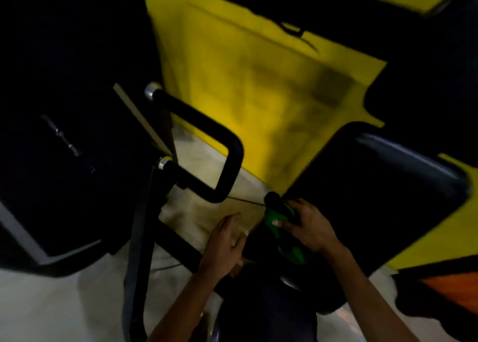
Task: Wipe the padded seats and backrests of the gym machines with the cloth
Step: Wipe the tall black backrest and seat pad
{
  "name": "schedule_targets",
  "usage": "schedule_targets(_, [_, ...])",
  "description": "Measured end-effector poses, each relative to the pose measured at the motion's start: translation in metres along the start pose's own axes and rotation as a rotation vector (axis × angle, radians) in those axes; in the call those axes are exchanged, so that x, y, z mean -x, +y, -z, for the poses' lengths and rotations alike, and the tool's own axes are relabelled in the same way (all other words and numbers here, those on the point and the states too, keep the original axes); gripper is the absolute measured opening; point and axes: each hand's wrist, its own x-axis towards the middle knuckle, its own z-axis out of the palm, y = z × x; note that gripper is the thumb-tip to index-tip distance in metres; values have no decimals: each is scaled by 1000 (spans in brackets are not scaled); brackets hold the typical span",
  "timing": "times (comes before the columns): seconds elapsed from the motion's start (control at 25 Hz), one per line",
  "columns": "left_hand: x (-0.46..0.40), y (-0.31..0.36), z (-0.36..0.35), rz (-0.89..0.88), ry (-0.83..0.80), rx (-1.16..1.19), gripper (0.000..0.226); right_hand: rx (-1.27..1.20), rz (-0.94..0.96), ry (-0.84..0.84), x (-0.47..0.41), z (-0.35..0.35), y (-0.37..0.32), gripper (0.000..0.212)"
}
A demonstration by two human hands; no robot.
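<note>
The picture is dark and blurred. My right hand (309, 228) grips a green cloth (280, 228) bunched at the near-left edge of a black padded seat (375, 194) of a gym machine. The cloth hangs down below my fingers along the pad's edge. My left hand (225, 243) hovers to the left of the cloth with its fingers straight, holding nothing, over the pale floor. A second black pad (51, 181) fills the left side.
A black curved handle bar (222, 160) with chrome ends sticks out between the two pads. A black frame post (137, 251) runs down to the pale floor (51, 303). A yellow wall (245, 83) stands behind. An orange patch (455, 292) shows at the lower right.
</note>
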Motion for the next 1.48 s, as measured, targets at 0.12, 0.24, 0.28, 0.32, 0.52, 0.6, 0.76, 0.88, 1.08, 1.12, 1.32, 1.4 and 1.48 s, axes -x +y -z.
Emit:
schedule_targets(0.12, [-6, 53, 5, -88, -2, 62, 39, -205, -9, 167, 39, 39, 4, 58])
schedule_targets(0.24, [-13, 97, 7, -172, -122, 77, 42, -351, -51, 301, 73, 73, 18, 56])
schedule_targets(0.28, [-20, 110, 6, -200, -169, 68, 43, -396, -77, 347, 82, 84, 23, 53])
schedule_targets(0.32, [-26, 120, 3, -223, -212, 64, 44, -444, -96, 384, 89, 92, 29, 50])
schedule_targets(0.52, [-56, 175, -18, -415, -444, -27, 48, -580, -190, 561, 125, 120, 41, 37])
schedule_targets(0.6, [-67, 194, -28, -511, -528, -42, 47, -628, -258, 654, 139, 123, 42, 33])
schedule_targets(0.76, [-75, 221, -53, -684, -657, -41, 43, -689, -372, 810, 179, 119, 38, 30])
schedule_targets(0.88, [-61, 246, -83, -819, -733, -55, 43, -696, -520, 963, 222, 111, 39, 25])
schedule_targets(1.08, [-3, 288, -130, -998, -949, 1, 43, -656, -753, 1147, 296, 107, 33, 38])
schedule_targets(1.12, [9, 295, -136, -1021, -995, 24, 42, -641, -789, 1185, 310, 103, 33, 39])
schedule_targets(1.32, [55, 314, -153, -1112, -1109, 64, 42, -623, -907, 1294, 362, 86, 25, 42])
schedule_targets(1.4, [63, 318, -155, -1128, -1125, 58, 42, -621, -923, 1331, 371, 83, 22, 45])
schedule_targets(1.48, [68, 320, -156, -1137, -1151, 60, 41, -617, -940, 1349, 377, 80, 20, 49])
